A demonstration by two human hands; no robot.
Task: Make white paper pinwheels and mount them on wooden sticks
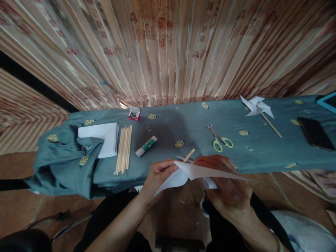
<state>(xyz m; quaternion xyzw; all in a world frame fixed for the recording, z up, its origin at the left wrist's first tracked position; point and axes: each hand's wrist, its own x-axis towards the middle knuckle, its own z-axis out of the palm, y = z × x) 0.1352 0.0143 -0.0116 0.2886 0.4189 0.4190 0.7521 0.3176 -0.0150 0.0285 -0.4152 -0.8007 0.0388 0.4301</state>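
Note:
Just off the table's near edge, a white paper pinwheel (pixel 194 171) is held between my two hands. My left hand (pixel 161 175) is closed with its fingers pinching the left side of the folded paper. On the other side my right hand (pixel 225 185) is closed around the paper's right part, and its fingertips are partly hidden behind a pointed blade. A wooden stick (pixel 189 155) pokes up from behind the paper between the hands. Its lower part is hidden. Nearest on the table lie green-handled scissors (pixel 222 140) and a glue stick (pixel 146 146).
Several wooden sticks (pixel 124 150) lie beside white paper sheets (pixel 110 140) on the left. A small red box of metal pins (pixel 134 114) stands open behind. Another pinwheel (pixel 257 106) and a black phone (pixel 315 133) rest at the right of the green tablecloth (pixel 183 122).

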